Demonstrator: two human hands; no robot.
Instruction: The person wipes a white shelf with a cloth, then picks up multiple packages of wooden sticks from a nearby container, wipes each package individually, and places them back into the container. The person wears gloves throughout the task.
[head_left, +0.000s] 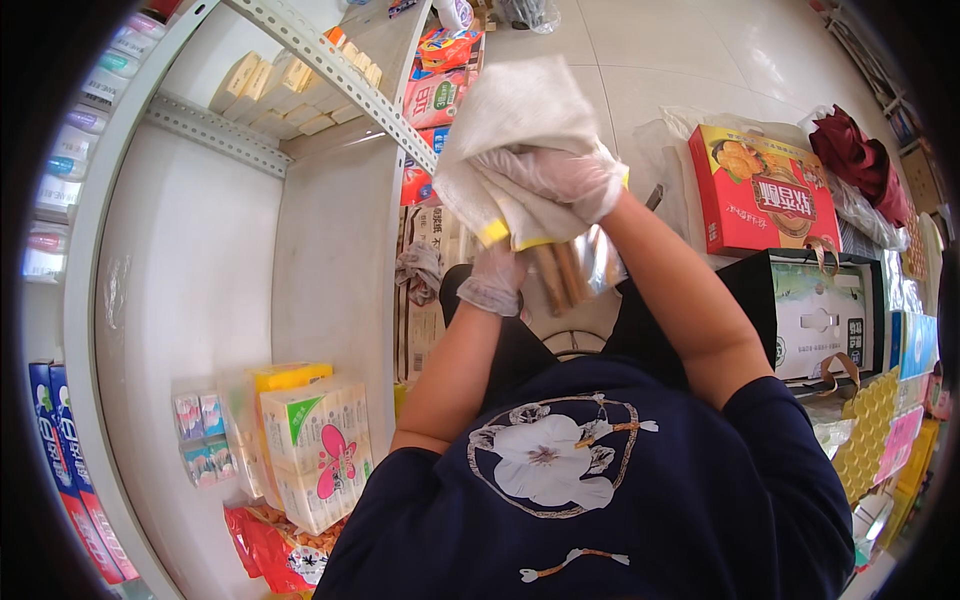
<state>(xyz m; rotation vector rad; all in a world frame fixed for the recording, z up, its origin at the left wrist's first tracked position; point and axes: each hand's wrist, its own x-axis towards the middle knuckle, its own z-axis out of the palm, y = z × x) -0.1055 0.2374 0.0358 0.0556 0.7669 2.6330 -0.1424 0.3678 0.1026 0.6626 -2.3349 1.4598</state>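
Both of my hands wear thin clear plastic gloves and are raised in front of my body. A white cloth with yellow edging (525, 105) is bunched around my right hand (574, 180), whose fingers grip its folds. My left hand (499, 274) is below the cloth's lower left corner; its fingers are hidden behind the cloth, so whether it holds something cannot be told. Just under the cloth, between my forearms, a blurred brown item in shiny clear wrapping (570, 274) shows; what supports it is hidden.
Left stands a white metal shelf unit (330, 71) with soap bars (262, 82) above and wrapped tissue packs (315, 450) below. Detergent bags (435, 97) line its far side. On the right are a red food box (765, 191), a black gift box (821, 319) and a dark red cloth bundle (859, 165).
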